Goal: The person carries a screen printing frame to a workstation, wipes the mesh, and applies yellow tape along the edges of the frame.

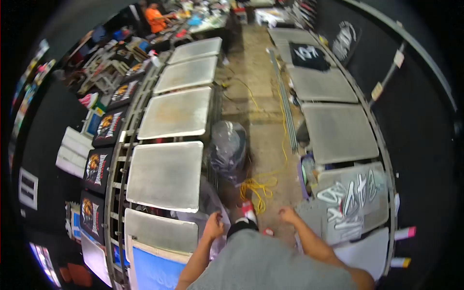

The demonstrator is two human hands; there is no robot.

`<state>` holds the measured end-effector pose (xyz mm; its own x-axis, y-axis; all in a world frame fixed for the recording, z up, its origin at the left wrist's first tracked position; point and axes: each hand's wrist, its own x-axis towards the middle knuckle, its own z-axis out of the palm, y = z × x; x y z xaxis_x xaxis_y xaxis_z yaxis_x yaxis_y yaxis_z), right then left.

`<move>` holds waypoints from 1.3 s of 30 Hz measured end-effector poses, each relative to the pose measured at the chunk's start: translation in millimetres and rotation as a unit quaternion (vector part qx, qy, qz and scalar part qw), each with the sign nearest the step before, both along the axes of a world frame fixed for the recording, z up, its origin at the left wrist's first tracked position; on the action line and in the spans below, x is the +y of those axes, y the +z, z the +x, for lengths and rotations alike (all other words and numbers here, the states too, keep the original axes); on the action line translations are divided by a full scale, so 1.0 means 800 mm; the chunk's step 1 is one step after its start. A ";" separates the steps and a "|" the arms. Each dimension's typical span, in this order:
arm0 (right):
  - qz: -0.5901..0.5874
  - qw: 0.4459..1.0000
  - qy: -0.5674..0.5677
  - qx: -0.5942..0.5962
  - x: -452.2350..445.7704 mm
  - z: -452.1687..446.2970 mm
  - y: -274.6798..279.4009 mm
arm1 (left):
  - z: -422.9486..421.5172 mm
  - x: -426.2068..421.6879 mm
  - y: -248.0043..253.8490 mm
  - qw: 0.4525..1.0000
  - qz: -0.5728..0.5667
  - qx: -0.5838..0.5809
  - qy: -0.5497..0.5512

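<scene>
My left hand hangs low beside the near left platen, its fingers curled; whether it holds anything is too small to tell. My right hand is over the aisle floor, left of a grey sheet and the clear film with white lettering; its fingers are partly bent and their grip is unclear. Between the hands, a red shoe shows on the floor near the coiled yellow cord. A blue screen in a light frame leans at the lower left.
Rows of grey platens line both sides of the aisle. A dark plastic bag stands on the left of the aisle. Metal rods lie along the right. A black printed shirt lies farther back. A person in orange is far left.
</scene>
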<state>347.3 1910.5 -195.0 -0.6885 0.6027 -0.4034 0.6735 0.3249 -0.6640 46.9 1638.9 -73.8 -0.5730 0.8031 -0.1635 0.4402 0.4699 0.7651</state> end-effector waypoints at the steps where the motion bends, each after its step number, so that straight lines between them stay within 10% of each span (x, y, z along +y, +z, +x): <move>1: 0.138 0.987 0.085 -0.007 0.008 -0.007 -0.030 | -0.014 0.022 0.014 0.999 -0.030 -0.043 0.016; 3: -0.030 0.998 -0.042 -0.034 0.061 -0.056 0.029 | -0.045 0.048 0.011 0.993 -0.071 -0.089 0.016; 10: 0.015 0.992 -0.128 0.012 0.194 -0.135 0.119 | -0.162 0.188 0.007 0.986 -0.127 -0.099 -0.050; 16: -0.168 0.928 -0.316 0.106 0.291 -0.189 0.137 | -0.231 0.339 0.022 0.983 -0.115 -0.081 -0.119; 22: -0.179 0.919 -0.278 0.217 0.454 -0.190 -0.067 | -0.312 0.526 -0.001 0.984 -0.064 -0.160 -0.053; 27: -0.264 0.923 -0.258 0.110 0.636 -0.315 0.082 | -0.415 0.674 -0.040 0.980 -0.158 -0.117 0.003; 30: 0.010 0.983 -0.117 0.141 0.795 -0.329 -0.042 | -0.474 0.719 -0.089 0.969 -0.228 -0.093 0.009; 34: -0.066 0.947 -0.212 0.231 0.930 -0.423 0.112 | -0.509 0.728 -0.121 0.946 -0.292 -0.135 0.033; 36: -0.121 0.930 -0.220 0.267 0.980 -0.472 0.160 | -0.521 0.721 -0.150 0.908 -0.372 -0.193 -0.017; 38: -0.096 0.936 -0.223 0.256 1.026 -0.511 0.148 | -0.535 0.693 -0.215 0.917 -0.297 0.064 -0.258; 39: -0.047 0.940 -0.192 0.276 1.049 -0.530 0.119 | -0.532 0.695 -0.239 0.914 -0.355 0.032 -0.195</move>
<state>-77.0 2749.8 -99.7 -0.5478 0.8291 -0.1118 0.2724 0.0505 -0.9609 -379.0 2194.8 -264.6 -0.2927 0.6522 -0.6993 0.7135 0.6359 0.2943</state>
